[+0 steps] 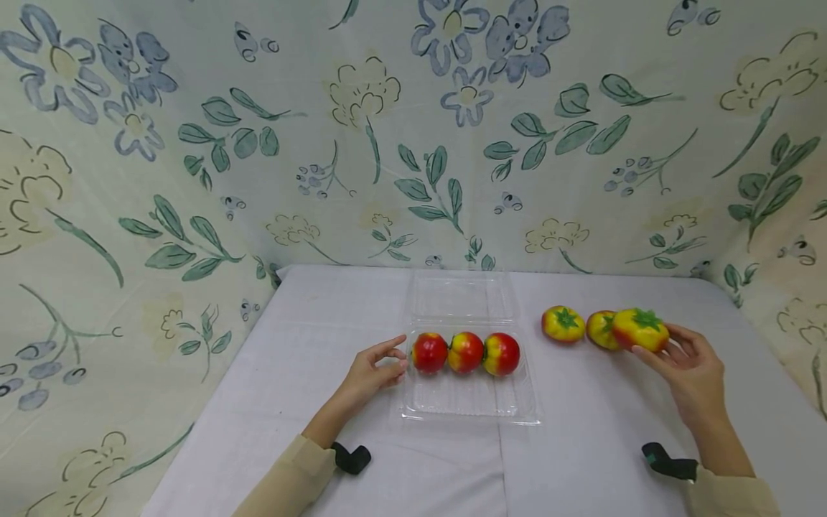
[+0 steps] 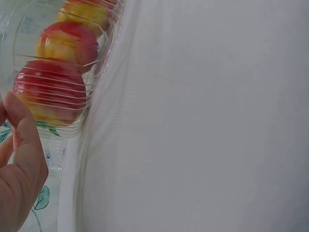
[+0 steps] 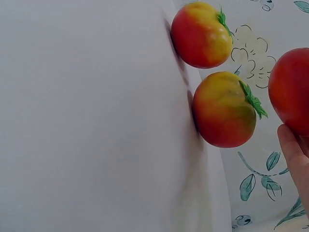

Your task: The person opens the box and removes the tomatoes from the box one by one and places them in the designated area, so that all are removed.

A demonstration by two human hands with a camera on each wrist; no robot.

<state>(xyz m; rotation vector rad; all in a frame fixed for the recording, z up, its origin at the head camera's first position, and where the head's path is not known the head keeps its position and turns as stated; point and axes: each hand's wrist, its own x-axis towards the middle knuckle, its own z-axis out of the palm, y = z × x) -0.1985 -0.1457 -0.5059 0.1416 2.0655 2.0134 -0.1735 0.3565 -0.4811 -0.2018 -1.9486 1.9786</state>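
Observation:
My right hand (image 1: 696, 370) holds a yellow and red toy persimmon (image 1: 639, 329) with a green leafy top, raised above the table. In the head view it partly covers a second persimmon (image 1: 601, 330); a third persimmon (image 1: 563, 324) lies to the left. At the table's middle lies a clear plastic clamshell box (image 1: 455, 399), its lid (image 1: 461, 298) folded back. Three red and yellow apple-like fruits (image 1: 464, 352) sit in a row inside. My left hand (image 1: 370, 372) is at the box's left edge, thumb and index finger apart, fingertips apparently touching the rim.
A white cloth covers the table (image 1: 310, 309). Floral fabric (image 1: 362, 158) hangs behind it and at both sides. A black wrist strap piece (image 1: 351, 458) sticks out beside the left sleeve, another (image 1: 668, 462) beside the right sleeve.

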